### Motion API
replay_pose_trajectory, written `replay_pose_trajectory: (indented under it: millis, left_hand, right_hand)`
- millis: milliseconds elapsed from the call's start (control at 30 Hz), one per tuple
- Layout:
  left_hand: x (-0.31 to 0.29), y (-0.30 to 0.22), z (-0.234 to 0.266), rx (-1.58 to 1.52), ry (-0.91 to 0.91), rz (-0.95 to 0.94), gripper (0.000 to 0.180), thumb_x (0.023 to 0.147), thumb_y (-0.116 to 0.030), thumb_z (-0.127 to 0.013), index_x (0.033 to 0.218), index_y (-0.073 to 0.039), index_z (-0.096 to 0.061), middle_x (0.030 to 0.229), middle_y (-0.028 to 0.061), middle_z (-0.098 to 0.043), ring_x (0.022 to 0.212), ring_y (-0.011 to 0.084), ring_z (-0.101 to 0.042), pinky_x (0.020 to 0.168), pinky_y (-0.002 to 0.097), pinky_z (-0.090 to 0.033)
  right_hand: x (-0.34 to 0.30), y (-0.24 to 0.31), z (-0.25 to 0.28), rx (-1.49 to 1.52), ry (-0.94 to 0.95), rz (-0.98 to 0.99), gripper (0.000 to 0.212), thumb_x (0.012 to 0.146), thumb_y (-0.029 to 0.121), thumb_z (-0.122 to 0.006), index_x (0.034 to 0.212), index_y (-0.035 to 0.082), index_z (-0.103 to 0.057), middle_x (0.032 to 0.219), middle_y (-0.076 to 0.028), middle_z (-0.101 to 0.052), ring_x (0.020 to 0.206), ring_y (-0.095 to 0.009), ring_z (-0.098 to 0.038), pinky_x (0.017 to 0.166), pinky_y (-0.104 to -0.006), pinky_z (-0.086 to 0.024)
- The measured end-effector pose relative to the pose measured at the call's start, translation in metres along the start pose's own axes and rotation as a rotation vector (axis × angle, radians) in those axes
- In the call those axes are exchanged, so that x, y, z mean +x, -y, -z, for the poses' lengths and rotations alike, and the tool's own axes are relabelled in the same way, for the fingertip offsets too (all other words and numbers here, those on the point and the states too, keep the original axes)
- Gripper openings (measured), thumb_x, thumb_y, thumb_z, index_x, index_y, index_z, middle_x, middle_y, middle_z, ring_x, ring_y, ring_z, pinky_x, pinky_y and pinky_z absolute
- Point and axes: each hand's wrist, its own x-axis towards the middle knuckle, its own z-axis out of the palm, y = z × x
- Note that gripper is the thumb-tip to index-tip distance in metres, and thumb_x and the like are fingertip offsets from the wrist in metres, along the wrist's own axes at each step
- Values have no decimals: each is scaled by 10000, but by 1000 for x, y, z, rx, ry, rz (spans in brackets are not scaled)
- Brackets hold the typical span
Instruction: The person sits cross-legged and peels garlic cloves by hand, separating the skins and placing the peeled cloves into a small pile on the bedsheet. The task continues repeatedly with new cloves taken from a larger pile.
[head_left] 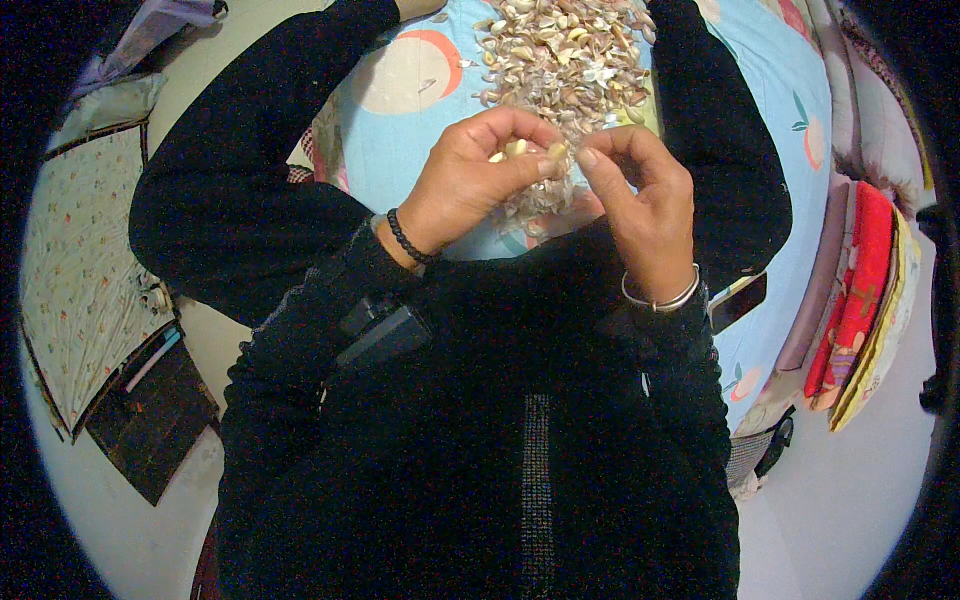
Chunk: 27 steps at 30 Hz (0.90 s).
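My left hand (468, 178), with a dark bead bracelet at the wrist, is closed around several pale peeled garlic cloves (516, 148). Between its thumb and forefinger it pinches one garlic clove (557, 152). Just to the right, my right hand (648, 195), wearing a silver bangle, has thumb and forefinger pressed together close to that clove. Whatever lies between those fingertips is too small to make out. Beyond both hands spreads a heap of garlic cloves (570, 55), many in their skins. Loose papery garlic skins (538, 208) lie below my hands, close to my body.
My black-clad legs flank the heap on a light blue sheet (390, 165) with fruit prints. A phone-like dark object (740, 303) lies by my right leg. Folded red and yellow bedding (860, 300) is at the right edge. A patterned board-like panel (95, 270) stands at left.
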Motion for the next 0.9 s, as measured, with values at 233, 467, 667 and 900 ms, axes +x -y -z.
replay_pose_trajectory:
  millis: [233,467,667,900]
  left_hand:
    - [0,3,-1,151,54,-109,163,799,-91,-648,937,-29,-590,841,-9,-598,796,54,-537,710,203,-448]
    - [-1,-6,1,-172,79,50,199,818,-78,-622,1003,-28,-568,874,23,-627,705,45,-546,604,173,-436]
    - [1,-7,4,-285,109,43,277,838,-67,-589,1102,-29,-512,856,58,-642,574,10,-475,499,143,-362]
    - [1,-4,0,-188,88,4,250,841,-61,-583,1084,-32,-532,844,62,-641,549,5,-440,483,132,-340]
  right_hand:
    - [3,4,-3,-42,76,-27,107,790,101,-588,760,0,-570,624,-111,-548,534,-175,-522,508,-298,-416]
    - [-1,0,-8,-126,-24,-74,97,799,79,-570,752,2,-535,637,-48,-535,557,-104,-495,496,-241,-391]
    - [-4,1,7,-268,-26,-100,164,766,86,-603,687,5,-484,577,-120,-512,491,-203,-496,475,-315,-406]
    - [0,1,-2,33,40,13,113,768,95,-611,737,5,-550,657,-116,-542,560,-196,-520,513,-298,-414]
